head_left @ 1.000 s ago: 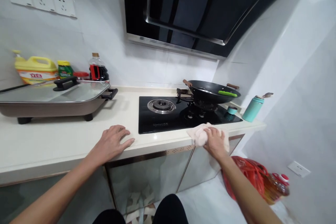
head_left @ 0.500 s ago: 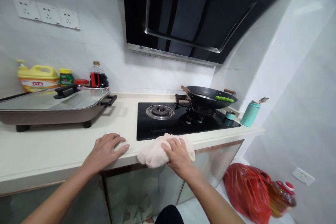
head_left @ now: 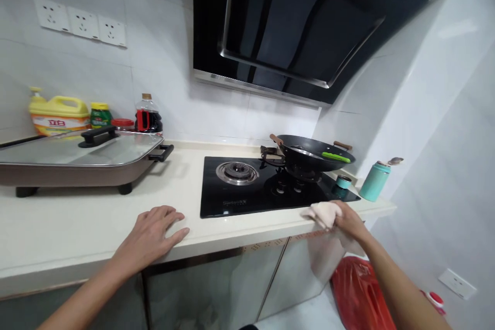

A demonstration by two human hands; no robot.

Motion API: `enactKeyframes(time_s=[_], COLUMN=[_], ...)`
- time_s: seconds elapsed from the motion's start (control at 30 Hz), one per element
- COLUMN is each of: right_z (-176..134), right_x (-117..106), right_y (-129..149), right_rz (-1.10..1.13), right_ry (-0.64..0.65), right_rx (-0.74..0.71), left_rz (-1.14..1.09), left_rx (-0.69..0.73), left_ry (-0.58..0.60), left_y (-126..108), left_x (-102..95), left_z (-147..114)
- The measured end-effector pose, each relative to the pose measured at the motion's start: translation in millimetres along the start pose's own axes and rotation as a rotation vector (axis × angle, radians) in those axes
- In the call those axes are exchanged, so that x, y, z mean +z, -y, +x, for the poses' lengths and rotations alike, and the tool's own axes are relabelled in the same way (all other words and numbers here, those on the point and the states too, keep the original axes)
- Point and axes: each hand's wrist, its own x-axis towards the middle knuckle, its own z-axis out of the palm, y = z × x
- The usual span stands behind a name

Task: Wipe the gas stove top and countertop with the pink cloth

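A pale pink cloth (head_left: 324, 213) is gripped in my right hand (head_left: 348, 220), at the counter's front edge near the right end of the stove. Part of the cloth hangs down below that edge. My left hand (head_left: 154, 233) rests on the white counter (head_left: 96, 221) with its fingers apart, holding nothing, left of the black gas stove (head_left: 240, 201). On the stove's rear right burner stands a black wok (head_left: 309, 157) with a green-handled utensil (head_left: 335, 157) in it. The front left burner (head_left: 237, 172) is bare.
An electric pan with a glass lid (head_left: 77, 165) stands at left, bottles (head_left: 149, 116) behind it. A teal flask (head_left: 375, 181) and its small teal cup (head_left: 343, 181) sit at right. Overhead hangs a range hood (head_left: 294, 20). A red bag (head_left: 358, 291) lies on the floor.
My right hand has moved right along the counter's front edge with the cloth, which is now bunched and partly hanging. My left hand stays on the counter. The view has shifted slightly.
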Motion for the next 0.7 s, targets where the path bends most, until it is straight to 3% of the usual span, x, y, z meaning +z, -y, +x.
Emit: enactKeyframes(time_s=[0.17, 0.3, 0.37, 0.5, 0.7], right_z=[51.8, 80.9, 92.7, 112.8, 130.1], right_x=[-29.6, -18.9, -4.3, 19.3, 19.0], right_y=[-15.5, -6.2, 0.8, 13.0, 28.6], right_rz=[0.027, 0.013, -0.003, -0.086, -0.222], right_ry=[-0.096, -0.122, -0.076, 0.06, 0.18], right_rx=[0.376, 0.574, 0.56, 0.37, 0.205], left_rz=[0.022, 0.039, 0.051, 0.08, 0.109], left_rx=[0.014, 0.012, 0.009, -0.004, -0.017], left_ry=[-0.033, -0.051, -0.053, -0.038, -0.019], left_y=[-0.1, 2.7, 5.0, 8.7, 7.8], left_x=[-0.4, 1.9, 3.6, 6.2, 5.3], left_z=[-0.5, -0.2, -0.1, 1.1, 5.0])
